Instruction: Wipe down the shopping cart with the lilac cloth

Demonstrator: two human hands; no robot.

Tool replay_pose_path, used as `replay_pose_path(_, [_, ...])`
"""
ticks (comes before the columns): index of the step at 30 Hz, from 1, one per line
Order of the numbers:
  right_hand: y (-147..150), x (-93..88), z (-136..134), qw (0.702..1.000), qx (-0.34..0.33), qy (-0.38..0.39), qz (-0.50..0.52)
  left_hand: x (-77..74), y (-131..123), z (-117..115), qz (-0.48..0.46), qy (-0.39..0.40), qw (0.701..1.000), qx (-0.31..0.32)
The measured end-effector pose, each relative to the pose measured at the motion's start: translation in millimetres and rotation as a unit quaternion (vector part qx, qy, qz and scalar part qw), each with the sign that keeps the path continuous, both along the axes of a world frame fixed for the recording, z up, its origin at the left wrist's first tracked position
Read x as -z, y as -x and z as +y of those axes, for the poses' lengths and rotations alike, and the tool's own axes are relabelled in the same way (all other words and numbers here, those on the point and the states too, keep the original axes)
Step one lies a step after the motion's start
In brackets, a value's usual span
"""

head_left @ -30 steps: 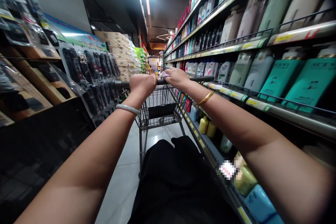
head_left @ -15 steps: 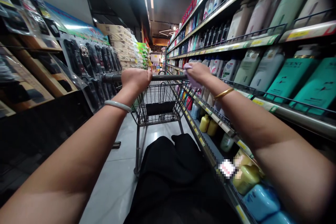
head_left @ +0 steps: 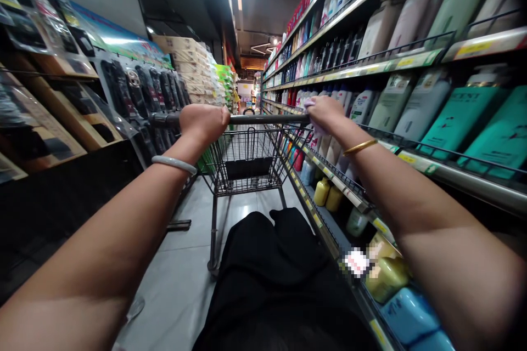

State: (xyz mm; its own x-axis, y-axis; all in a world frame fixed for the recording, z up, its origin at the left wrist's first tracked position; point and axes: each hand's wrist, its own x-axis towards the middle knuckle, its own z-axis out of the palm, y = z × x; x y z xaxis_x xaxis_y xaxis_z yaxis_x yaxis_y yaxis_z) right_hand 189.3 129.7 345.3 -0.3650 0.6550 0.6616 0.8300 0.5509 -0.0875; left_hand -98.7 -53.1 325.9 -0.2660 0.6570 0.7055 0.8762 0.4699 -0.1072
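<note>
A shopping cart [head_left: 269, 156] of dark wire mesh stands in front of me, with its grey handlebar [head_left: 269, 119] running across at hand height. My left hand [head_left: 203, 120] is wrapped round the bar toward its left end, fingers curled over the far side. My right hand [head_left: 329, 114] is closed at the bar's right end, with a crumpled lilac cloth [head_left: 316, 124] between the palm and the bar. A pale bangle [head_left: 174, 165] circles the left wrist and a gold-coloured one [head_left: 360, 147] the right. The part of the mesh basket that shows holds no goods.
Shelves of pump bottles [head_left: 459, 118] line the right side, close to the right forearm. Packaged goods [head_left: 144, 93] hang on the left, with stacked packs [head_left: 187, 68] further along. The tiled floor [head_left: 181, 279] runs down the aisle. Something pale [head_left: 135, 307] lies low left.
My right hand has moved right along the bar with the cloth, and my left hand slightly left, so they are further apart. The pale thing low on the left has come into sight.
</note>
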Motion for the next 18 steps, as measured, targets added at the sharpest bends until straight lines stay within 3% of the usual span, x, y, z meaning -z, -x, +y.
replay_pose_path(5, [2.5,-2.4,-1.4,0.997,-0.081,-0.019,-0.01,-0.7,6.7,-8.1,0.002,0.012,1.0,-0.015])
replay_pose_path(10, [4.0,-8.0,3.7,0.998,-0.05,0.018,-0.024,-2.4,12.5,-16.8,-0.013,0.016,1.0,-0.017])
replay_pose_path(14, [4.5,-2.3,1.4,0.996,-0.091,-0.017,-0.003,-0.8,19.2,-22.1,-0.023,0.01,1.0,-0.018])
replay_pose_path(18, [3.6,-4.7,6.2,0.996,-0.087,0.006,0.027,1.1,23.9,-25.0,-0.026,0.006,1.0,-0.012])
